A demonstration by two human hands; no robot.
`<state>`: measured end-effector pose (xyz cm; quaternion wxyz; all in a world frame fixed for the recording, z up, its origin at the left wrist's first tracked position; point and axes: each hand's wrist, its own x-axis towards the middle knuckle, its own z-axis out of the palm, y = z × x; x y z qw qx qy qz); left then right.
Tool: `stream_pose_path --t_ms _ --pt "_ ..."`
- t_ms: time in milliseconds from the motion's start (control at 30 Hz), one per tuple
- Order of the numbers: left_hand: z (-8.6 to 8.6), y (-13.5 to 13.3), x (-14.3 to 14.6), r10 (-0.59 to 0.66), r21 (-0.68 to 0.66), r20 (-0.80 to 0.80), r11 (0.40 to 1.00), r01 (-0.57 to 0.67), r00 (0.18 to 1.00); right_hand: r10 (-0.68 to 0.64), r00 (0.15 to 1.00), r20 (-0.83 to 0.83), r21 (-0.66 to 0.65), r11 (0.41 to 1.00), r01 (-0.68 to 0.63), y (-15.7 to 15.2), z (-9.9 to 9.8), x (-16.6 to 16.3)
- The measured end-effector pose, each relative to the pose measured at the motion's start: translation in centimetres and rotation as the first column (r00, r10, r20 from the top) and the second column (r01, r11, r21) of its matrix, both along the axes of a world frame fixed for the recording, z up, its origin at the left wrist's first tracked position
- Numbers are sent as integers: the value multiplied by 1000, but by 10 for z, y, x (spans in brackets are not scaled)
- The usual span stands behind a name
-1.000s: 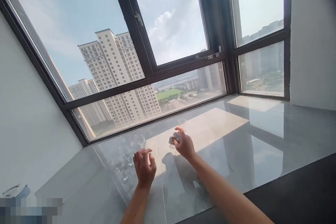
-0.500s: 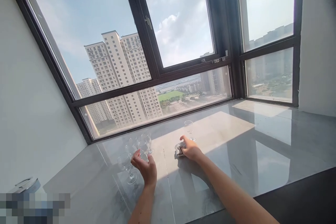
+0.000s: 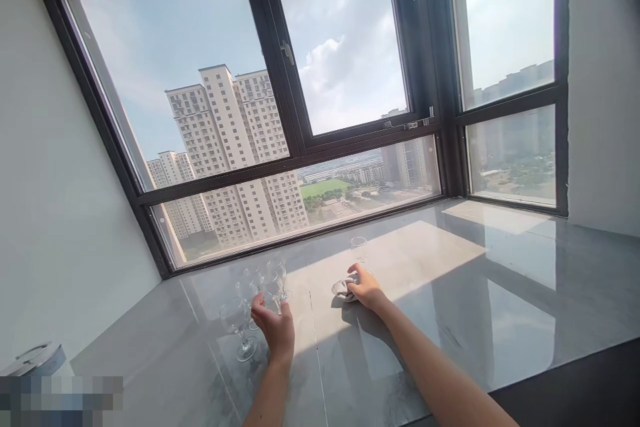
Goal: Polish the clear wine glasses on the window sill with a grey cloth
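Note:
My right hand [image 3: 367, 288] grips a crumpled grey-white cloth [image 3: 344, 289] low over the sill, its fingers bent onto the cloth's right side. Just behind that hand stands a clear stemmed glass [image 3: 359, 250], its lower part mostly covered by my fingers. On the left, my left hand [image 3: 275, 330] has its thumb and curled fingers apart, and I see nothing between them. It is right beside several clear stemmed glasses grouped together; the nearest stemmed glass [image 3: 245, 349] stands upright to its left. Others [image 3: 277, 275] are partly hidden behind the fingers.
The glossy grey tiled sill [image 3: 385, 360] runs under dark-framed windows [image 3: 370, 147], with a sunlit patch across its middle. A cylindrical container [image 3: 43, 361] stands at the lower left, partly pixelated. White walls close both sides; the sill's front edge slants at lower right.
The view has tilted up slightly. My left hand has shifted a little left and down beside the glasses. In my right hand the cloth looks more bunched and shows more.

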<state>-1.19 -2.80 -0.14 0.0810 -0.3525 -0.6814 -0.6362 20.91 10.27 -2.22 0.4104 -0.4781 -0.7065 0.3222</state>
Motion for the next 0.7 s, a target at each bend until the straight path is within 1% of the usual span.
stream_pose_path --t_ms 67,200,267,367,467,533,600,700 --pt "-4 4 -2 -28 -40 54 999 30 998 -4 1000 -21 -14 1000 4 2 -1 1" --pt "-13 12 -8 -124 -120 184 982 148 975 -21 999 -46 -36 999 19 6 2 2" --pt "-18 16 -13 -145 -128 217 976 175 965 -39 998 -56 -47 998 37 7 3 3" --pt "-24 20 -21 -157 -98 228 978 183 961 -62 997 -54 -44 997 60 9 4 4" --pt "-30 22 -27 -165 -77 188 980 182 968 -76 996 -50 -34 997 74 9 4 4" --pt "-30 21 -27 -165 -101 129 979 179 978 -84 995 -49 -29 996 83 10 4 3" --pt "-28 18 -23 -195 -140 60 969 201 979 -92 994 -49 -23 996 91 10 5 3" --pt "-18 8 -10 -268 -177 -50 951 255 962 -106 993 -50 -22 994 105 10 5 3"
